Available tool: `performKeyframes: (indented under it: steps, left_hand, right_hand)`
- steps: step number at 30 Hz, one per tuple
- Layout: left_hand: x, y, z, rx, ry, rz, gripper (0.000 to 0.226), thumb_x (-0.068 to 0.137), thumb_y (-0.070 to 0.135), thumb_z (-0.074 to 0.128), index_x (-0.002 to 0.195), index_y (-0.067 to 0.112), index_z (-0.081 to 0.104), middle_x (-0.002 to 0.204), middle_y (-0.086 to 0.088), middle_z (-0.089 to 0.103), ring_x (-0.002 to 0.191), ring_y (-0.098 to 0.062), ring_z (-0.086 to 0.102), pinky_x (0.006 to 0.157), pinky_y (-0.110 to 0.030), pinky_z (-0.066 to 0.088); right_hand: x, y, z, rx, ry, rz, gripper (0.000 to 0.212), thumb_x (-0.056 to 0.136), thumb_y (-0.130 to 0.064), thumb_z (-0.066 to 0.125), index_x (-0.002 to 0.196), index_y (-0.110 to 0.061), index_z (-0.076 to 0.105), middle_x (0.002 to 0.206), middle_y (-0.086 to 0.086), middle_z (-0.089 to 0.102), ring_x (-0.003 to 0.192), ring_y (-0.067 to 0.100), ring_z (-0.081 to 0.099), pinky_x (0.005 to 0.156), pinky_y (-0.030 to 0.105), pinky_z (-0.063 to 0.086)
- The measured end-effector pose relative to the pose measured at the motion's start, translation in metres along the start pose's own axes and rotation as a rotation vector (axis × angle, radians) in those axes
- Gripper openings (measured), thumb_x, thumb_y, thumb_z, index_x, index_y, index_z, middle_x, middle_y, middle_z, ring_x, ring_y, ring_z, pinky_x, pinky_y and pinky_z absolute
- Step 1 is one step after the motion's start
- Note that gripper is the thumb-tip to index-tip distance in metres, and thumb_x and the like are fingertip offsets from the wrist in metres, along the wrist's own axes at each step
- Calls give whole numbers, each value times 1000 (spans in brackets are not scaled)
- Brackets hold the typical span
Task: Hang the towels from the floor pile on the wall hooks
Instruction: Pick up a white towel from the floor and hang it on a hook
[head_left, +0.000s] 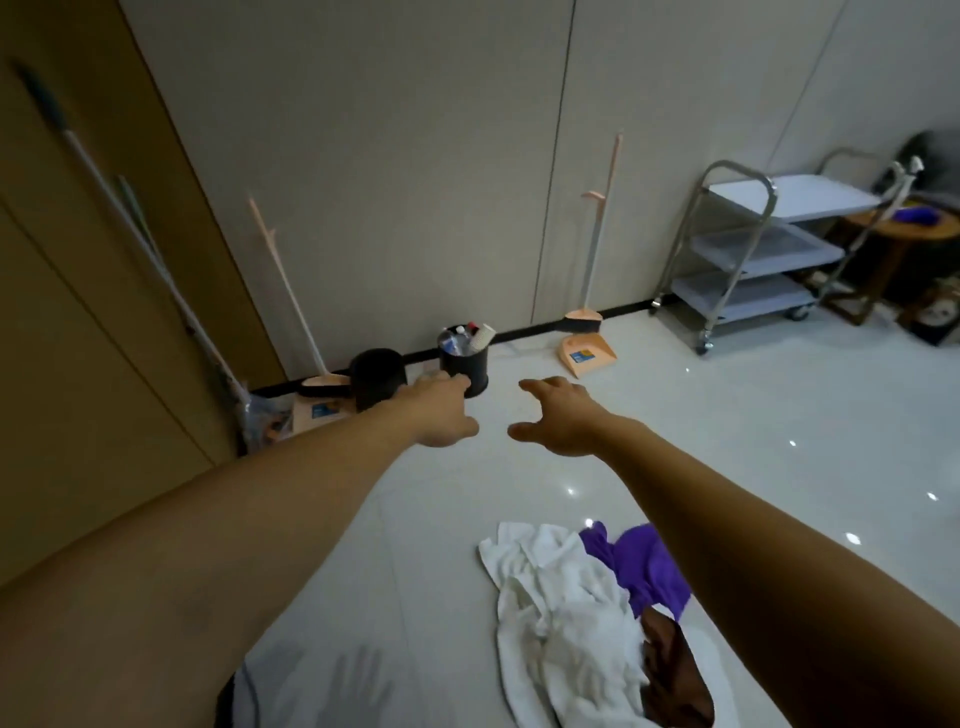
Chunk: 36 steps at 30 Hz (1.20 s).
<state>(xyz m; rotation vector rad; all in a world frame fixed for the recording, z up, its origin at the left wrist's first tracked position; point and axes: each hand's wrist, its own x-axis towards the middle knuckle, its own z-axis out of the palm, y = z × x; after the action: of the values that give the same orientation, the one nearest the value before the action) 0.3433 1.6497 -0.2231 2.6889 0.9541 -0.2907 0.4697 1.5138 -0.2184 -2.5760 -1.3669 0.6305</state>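
A pile of towels lies on the white floor at the bottom centre: a white towel (561, 613), a purple towel (647, 566) and a brown towel (670, 670) beside it. Both my arms stretch forward above the floor, well past the pile. My left hand (441, 410) has relaxed fingers and holds nothing. My right hand (558, 415) is spread with its thumb out, also empty. No wall hooks show in this view.
Against the grey wall stand a black bin (376, 384), a black bin full of rubbish (465, 361), two peach brooms with dustpans (587, 353) and mop handles (150, 260) at left. A steel trolley (748, 260) and wooden table (904, 234) stand at right.
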Motion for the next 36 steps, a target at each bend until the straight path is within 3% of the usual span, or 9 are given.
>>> performKeyframes:
  steps: [10,18,23,30,36]
  left_hand:
    - [89,105,92,72,-251,301,71,86,45,56,147,22,27,148,-7,36,128,-30,42,99,-43,40]
    - [127,164,203,93,-454,381,65,86,38,54,143,18,31,143,-7,40,128,-28,40,97,-40,39]
    - [162,195,295,89,-595,456,68,86,38,53,146,19,29,145,-7,38,129,-28,40,95,-39,41]
    - [223,173,463,141,-717,450,66,88,40,51,146,19,28,143,-7,40,129,-28,40,100,-40,39]
    - [255,133,600,147,-803,409,69,87,42,55,146,20,29,142,-8,39,128,-28,40,99,-38,38]
  right_hand:
    - [-9,136,38,157,-18,357,79,86,-52,60,151,-23,25,153,10,30,139,34,27,112,46,31]
    - [-23,255,121,323,-94,593,73,85,-50,59,147,-20,33,147,13,37,131,35,37,103,42,37]
    - [-16,307,209,423,-219,682,55,83,-49,54,130,-21,48,128,10,49,120,34,47,97,43,44]
    - [36,359,382,578,-299,814,66,92,-47,54,147,-17,34,149,12,39,132,32,42,109,43,36]
    - [77,388,529,635,-335,925,60,93,-44,54,143,-14,36,143,12,42,126,31,46,100,40,42]
